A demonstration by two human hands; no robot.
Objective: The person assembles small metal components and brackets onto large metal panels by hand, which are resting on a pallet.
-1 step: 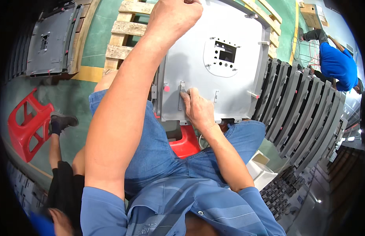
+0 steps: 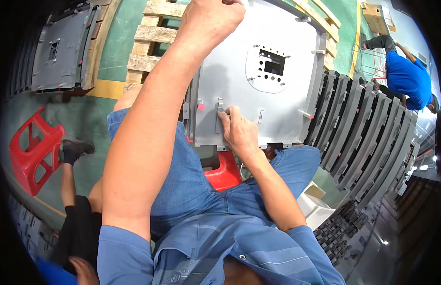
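A grey metal panel (image 2: pixel 230 71) with a cut-out opening, small posts and tabs lies in front of my knees. My left hand (image 2: pixel 212 21) reaches across to its far left part, fingers curled; the upper frame edge cuts off the fingertips, and whatever they hold is hidden. On the near part of the panel rests my right hand (image 2: pixel 241 133), with its fingers bent together against a narrow metal bracket (image 2: pixel 219 118). A small grey piece seems to be at those fingertips, but I cannot make it out. A pink plug (image 2: pixel 201 107) sits to the left of the bracket.
Similar grey panels (image 2: pixel 358 137) stand in a row on the right. Wooden pallets (image 2: pixel 156 33) lie beyond. A red stool (image 2: pixel 36 149) and a co-worker's leg (image 2: pixel 68 183) are at left; another person (image 2: pixel 408 78) bends at far right. A white bin (image 2: pixel 315 206) stands by my right thigh.
At the lower left the co-worker's hand and leg have shifted slightly. My hands and the panel look unmoved.
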